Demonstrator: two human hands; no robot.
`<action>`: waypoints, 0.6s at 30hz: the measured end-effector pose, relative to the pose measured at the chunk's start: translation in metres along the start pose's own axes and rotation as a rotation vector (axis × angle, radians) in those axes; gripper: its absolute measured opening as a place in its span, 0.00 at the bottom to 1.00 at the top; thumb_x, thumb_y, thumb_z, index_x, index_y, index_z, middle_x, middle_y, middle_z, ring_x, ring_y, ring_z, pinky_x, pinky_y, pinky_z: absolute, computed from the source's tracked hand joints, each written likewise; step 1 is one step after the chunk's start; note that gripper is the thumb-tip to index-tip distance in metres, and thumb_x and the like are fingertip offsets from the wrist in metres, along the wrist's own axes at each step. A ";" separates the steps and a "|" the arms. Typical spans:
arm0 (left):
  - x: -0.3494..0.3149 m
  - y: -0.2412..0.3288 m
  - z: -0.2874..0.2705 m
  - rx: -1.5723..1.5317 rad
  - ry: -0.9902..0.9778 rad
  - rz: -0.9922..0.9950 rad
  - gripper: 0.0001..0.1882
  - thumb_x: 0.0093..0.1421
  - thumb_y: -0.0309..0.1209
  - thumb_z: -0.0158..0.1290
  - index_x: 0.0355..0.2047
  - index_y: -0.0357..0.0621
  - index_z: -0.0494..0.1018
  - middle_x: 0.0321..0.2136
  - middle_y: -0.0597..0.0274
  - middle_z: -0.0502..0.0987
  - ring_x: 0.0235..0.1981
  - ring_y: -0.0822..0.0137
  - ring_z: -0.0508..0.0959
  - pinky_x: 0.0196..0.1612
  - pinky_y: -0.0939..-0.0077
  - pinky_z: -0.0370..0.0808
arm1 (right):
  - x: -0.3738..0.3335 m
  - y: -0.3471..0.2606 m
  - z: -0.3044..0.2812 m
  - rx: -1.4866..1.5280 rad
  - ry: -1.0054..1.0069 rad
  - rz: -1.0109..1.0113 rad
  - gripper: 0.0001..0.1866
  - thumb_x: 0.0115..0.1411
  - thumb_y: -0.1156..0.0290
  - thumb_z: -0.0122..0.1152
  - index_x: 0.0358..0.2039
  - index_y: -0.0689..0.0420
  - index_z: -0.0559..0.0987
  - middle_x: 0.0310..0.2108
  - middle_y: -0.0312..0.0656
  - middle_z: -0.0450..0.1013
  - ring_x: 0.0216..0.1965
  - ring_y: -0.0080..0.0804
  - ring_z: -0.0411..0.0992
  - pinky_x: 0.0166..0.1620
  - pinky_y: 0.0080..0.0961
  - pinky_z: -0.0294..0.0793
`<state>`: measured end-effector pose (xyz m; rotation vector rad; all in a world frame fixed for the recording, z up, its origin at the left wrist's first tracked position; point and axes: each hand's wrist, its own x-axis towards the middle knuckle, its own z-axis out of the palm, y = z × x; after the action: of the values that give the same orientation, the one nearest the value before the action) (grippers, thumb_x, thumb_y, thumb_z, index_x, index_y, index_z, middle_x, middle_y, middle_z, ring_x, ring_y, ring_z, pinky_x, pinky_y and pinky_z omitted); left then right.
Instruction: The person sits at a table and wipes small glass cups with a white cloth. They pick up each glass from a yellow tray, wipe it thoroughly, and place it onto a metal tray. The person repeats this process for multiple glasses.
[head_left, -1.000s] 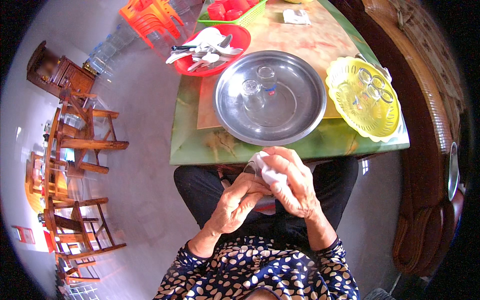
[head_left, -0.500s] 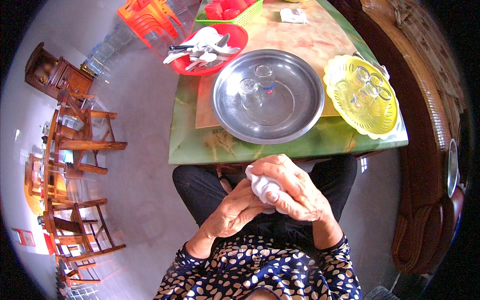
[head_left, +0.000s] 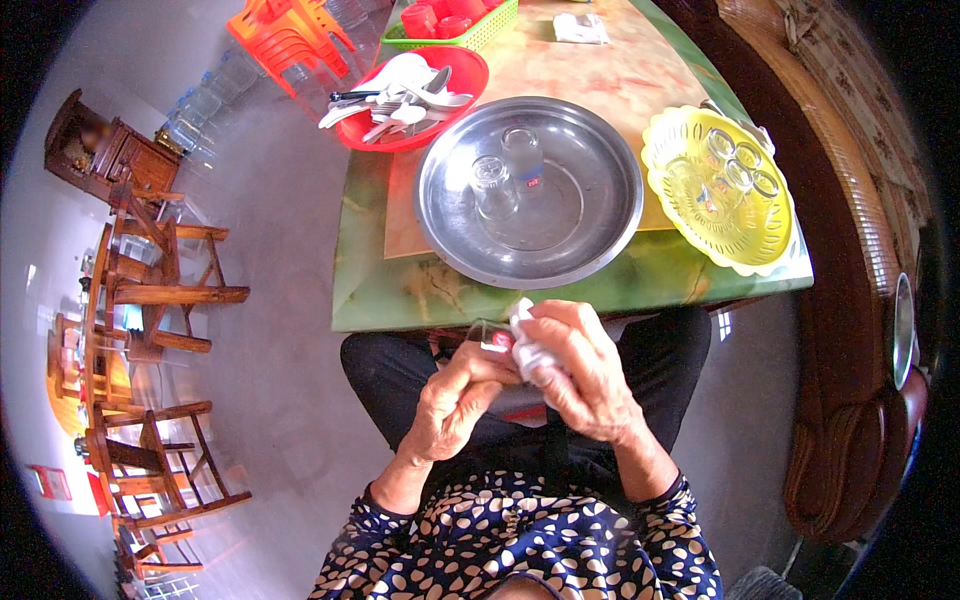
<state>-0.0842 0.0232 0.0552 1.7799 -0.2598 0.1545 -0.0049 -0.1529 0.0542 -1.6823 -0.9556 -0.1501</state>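
Above my lap, just off the table's near edge, my left hand (head_left: 455,400) is closed around a small clear drinking glass (head_left: 488,335) with a red mark on it. My right hand (head_left: 590,375) grips a crumpled white cloth (head_left: 533,350) and presses it against the glass. Fingers and cloth hide part of the glass. Beyond my hands a wide steel basin (head_left: 570,265) stands on the table; inside it are two clear glasses (head_left: 493,190). To its right, a yellow scalloped basket (head_left: 690,235) carries several more clear glasses (head_left: 738,175).
A red bowl (head_left: 480,75) heaped with spoons (head_left: 410,95) stands left of the basin. Behind it is a green basket (head_left: 490,35) of red cups. A folded white cloth (head_left: 580,28) lies on the green-edged table (head_left: 400,290). Wooden chairs (head_left: 175,290) stand left, a dark wooden sofa (head_left: 850,350) right.
My right hand and the cloth have shifted off the glass's end, so the glass now shows in my left hand. Earlier the cloth and fingers covered it.
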 end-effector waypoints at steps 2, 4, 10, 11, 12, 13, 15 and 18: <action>0.000 -0.002 0.002 -0.041 0.108 -0.034 0.06 0.62 0.25 0.46 0.35 0.36 0.71 0.35 0.60 0.72 0.39 0.70 0.71 0.46 0.78 0.66 | -0.001 -0.009 0.008 -0.219 0.032 -0.107 0.28 0.42 0.71 0.64 0.48 0.58 0.70 0.48 0.49 0.65 0.47 0.49 0.65 0.49 0.43 0.63; 0.003 -0.001 0.002 -0.034 0.144 0.001 0.06 0.62 0.26 0.46 0.36 0.36 0.71 0.36 0.61 0.72 0.39 0.70 0.71 0.47 0.79 0.65 | -0.010 -0.011 0.016 -0.290 0.036 -0.129 0.34 0.37 0.72 0.66 0.50 0.56 0.69 0.52 0.47 0.63 0.50 0.47 0.64 0.51 0.43 0.61; -0.003 0.009 0.003 -0.039 0.095 -0.009 0.09 0.62 0.29 0.47 0.35 0.36 0.72 0.38 0.57 0.73 0.42 0.64 0.72 0.48 0.75 0.66 | -0.014 -0.003 0.016 0.004 0.156 -0.007 0.25 0.50 0.72 0.62 0.49 0.61 0.68 0.48 0.54 0.64 0.48 0.50 0.64 0.51 0.38 0.64; -0.002 0.010 0.001 0.014 0.076 0.039 0.10 0.62 0.31 0.47 0.35 0.37 0.73 0.38 0.55 0.74 0.42 0.62 0.72 0.49 0.72 0.66 | -0.013 -0.001 0.014 0.087 0.158 0.042 0.23 0.52 0.71 0.59 0.49 0.61 0.67 0.47 0.54 0.64 0.48 0.49 0.64 0.51 0.37 0.64; -0.003 0.011 0.002 0.012 0.067 0.039 0.10 0.62 0.31 0.47 0.35 0.37 0.73 0.37 0.55 0.74 0.42 0.62 0.72 0.49 0.72 0.66 | -0.013 0.000 0.012 0.169 0.159 0.091 0.22 0.53 0.71 0.57 0.49 0.62 0.67 0.47 0.54 0.64 0.48 0.49 0.64 0.51 0.36 0.63; -0.003 0.012 0.003 0.009 0.057 0.041 0.10 0.62 0.31 0.47 0.35 0.37 0.74 0.37 0.55 0.75 0.42 0.62 0.72 0.49 0.71 0.66 | -0.013 -0.002 0.011 0.261 0.175 0.205 0.20 0.56 0.70 0.53 0.49 0.63 0.67 0.44 0.52 0.66 0.46 0.42 0.66 0.50 0.31 0.64; -0.003 0.009 0.004 0.040 0.032 0.112 0.11 0.63 0.32 0.47 0.34 0.37 0.73 0.36 0.55 0.75 0.42 0.63 0.72 0.49 0.70 0.66 | -0.013 -0.004 0.011 0.527 0.215 0.424 0.17 0.60 0.68 0.48 0.48 0.62 0.68 0.42 0.45 0.68 0.43 0.32 0.67 0.48 0.26 0.65; -0.007 0.000 0.013 -0.189 0.080 0.055 0.11 0.63 0.32 0.46 0.34 0.37 0.73 0.36 0.55 0.75 0.42 0.65 0.72 0.49 0.70 0.66 | -0.016 0.001 0.020 0.743 0.360 0.583 0.19 0.65 0.61 0.40 0.48 0.62 0.67 0.43 0.41 0.68 0.44 0.25 0.65 0.50 0.23 0.63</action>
<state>-0.0913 0.0115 0.0509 1.5759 -0.2572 0.2327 -0.0219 -0.1439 0.0382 -1.1160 -0.1717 0.2612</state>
